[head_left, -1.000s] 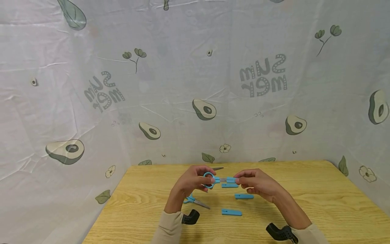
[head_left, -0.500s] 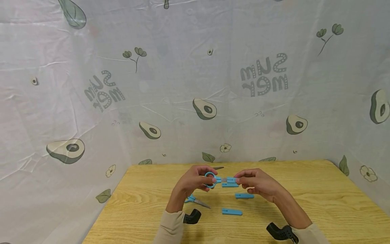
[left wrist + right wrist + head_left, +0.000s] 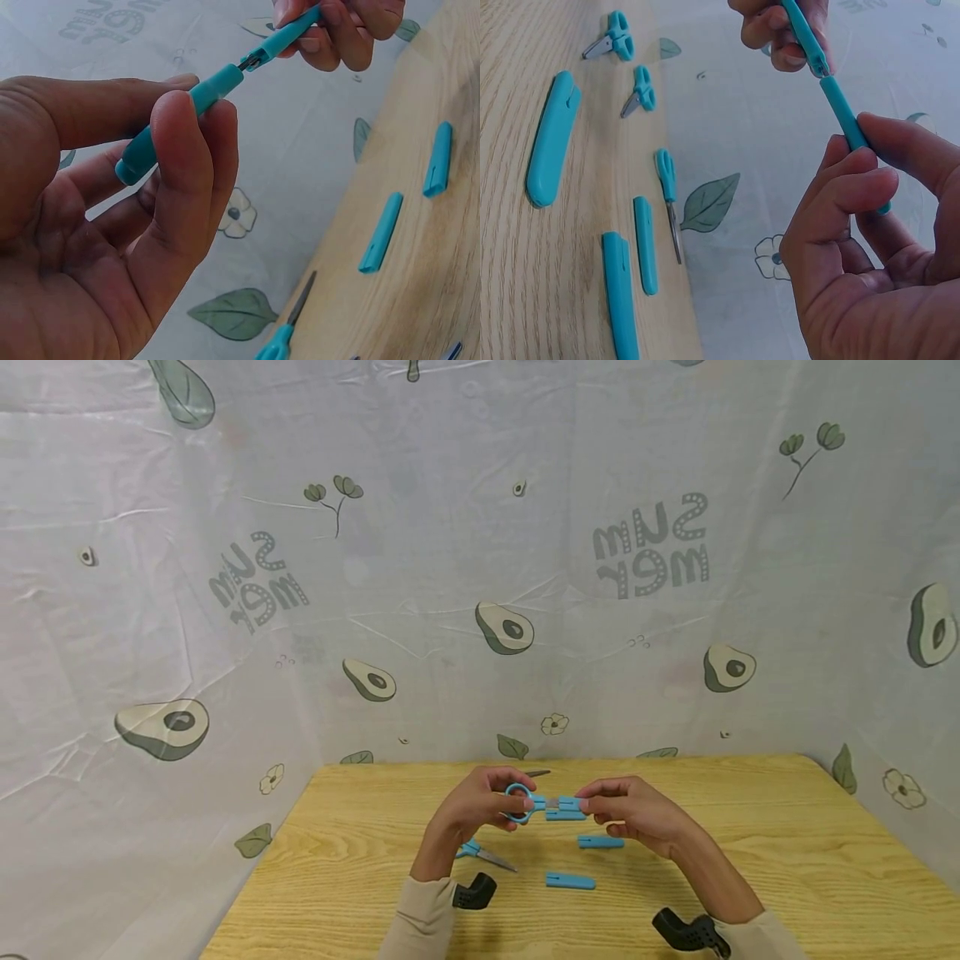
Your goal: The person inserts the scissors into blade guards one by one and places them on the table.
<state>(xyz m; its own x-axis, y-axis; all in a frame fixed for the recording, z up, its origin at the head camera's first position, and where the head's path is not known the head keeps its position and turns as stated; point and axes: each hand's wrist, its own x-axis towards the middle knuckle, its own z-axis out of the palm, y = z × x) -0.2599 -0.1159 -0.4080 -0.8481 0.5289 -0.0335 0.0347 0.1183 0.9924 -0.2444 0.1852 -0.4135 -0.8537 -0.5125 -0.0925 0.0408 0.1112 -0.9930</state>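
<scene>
My left hand (image 3: 480, 800) pinches a pair of scissors (image 3: 537, 802) by its light-blue finger loops. From the right, my right hand (image 3: 636, 814) pinches a light-blue blade cover (image 3: 568, 803) between thumb and fingers. The blades run into the cover's open end, and a short stretch of bare metal shows between cover and handles. Both are held above the table, roughly in line. In the left wrist view the scissors' handle (image 3: 214, 88) is seen edge-on beside the cover (image 3: 289, 37). How deep the blade tips sit is hidden inside the cover.
On the wooden table (image 3: 337, 852) lie three more blue covers, one of them the front cover (image 3: 570, 882). Uncovered scissors (image 3: 487, 860) lie near my left forearm. The right wrist view shows further scissors (image 3: 667, 180) by the table's edge. A printed curtain (image 3: 420, 568) hangs behind.
My left hand has edged slightly right with the scissors over the last second. Slightly less bare blade shows between handles and cover. The right hand stays nearly still.
</scene>
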